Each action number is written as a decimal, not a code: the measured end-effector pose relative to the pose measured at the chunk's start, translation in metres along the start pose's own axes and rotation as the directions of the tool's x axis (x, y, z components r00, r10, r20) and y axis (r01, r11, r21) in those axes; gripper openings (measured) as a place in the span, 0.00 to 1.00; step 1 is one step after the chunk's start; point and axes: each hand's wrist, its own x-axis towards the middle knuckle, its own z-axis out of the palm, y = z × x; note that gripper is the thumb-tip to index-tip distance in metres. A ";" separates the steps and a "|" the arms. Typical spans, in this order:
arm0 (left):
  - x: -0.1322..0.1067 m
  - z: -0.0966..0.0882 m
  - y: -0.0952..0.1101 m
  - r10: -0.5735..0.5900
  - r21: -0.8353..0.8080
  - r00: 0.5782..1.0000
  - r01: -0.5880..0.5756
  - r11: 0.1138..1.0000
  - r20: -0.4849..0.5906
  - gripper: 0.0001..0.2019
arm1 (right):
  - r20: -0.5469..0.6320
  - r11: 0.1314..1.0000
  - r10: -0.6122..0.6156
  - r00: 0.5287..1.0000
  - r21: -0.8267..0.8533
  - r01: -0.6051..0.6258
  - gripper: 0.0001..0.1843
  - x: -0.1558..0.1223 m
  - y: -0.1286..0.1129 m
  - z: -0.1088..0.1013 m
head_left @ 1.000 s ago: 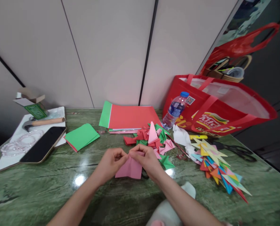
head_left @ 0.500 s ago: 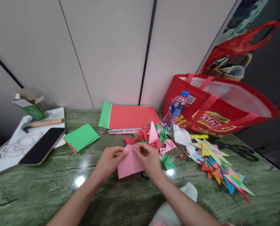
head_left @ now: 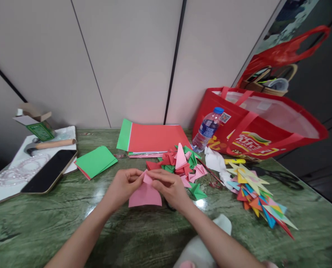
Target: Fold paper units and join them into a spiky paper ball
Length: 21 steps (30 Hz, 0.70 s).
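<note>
A piece of pink paper (head_left: 145, 196) is held between my two hands above the green marbled table. My left hand (head_left: 128, 186) pinches its upper left edge. At the upper right, my right hand (head_left: 170, 186) presses on the paper, where a small corner is folded over near the fingertips. Just beyond my right hand lies a pile of folded paper pieces (head_left: 181, 160) in red, pink and green. A stack of green paper (head_left: 96, 162), with red showing beneath, rests left of my hands.
Red sheets (head_left: 157, 137) lie against the wall. At right are a water bottle (head_left: 207, 128), a red bag (head_left: 238, 123), black scissors (head_left: 285, 176) and a colourful folded-paper chain (head_left: 260, 201). A phone (head_left: 50, 173), a hammer (head_left: 54, 144) and an opened box (head_left: 40, 128) sit at left.
Both hands have shifted a little left with the pink paper. Its top corner is now folded over, and my right fingers lie flatter across it.
</note>
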 end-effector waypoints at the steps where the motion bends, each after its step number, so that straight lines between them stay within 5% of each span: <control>1: 0.000 0.000 0.001 0.003 0.019 1.000 -0.003 1.000 0.005 0.15 | -0.009 0.999 0.032 0.999 0.023 -0.032 0.11 0.000 0.000 0.000; 9: -0.004 -0.001 0.012 0.041 0.156 0.999 -0.046 0.987 0.035 0.14 | -0.024 0.874 0.361 0.932 0.357 -0.330 0.14 0.002 0.004 0.000; 21: -0.002 -0.005 0.007 -0.013 0.220 0.999 0.003 0.975 0.047 0.15 | 0.020 0.914 0.349 0.937 0.214 -0.345 0.09 0.002 0.001 -0.003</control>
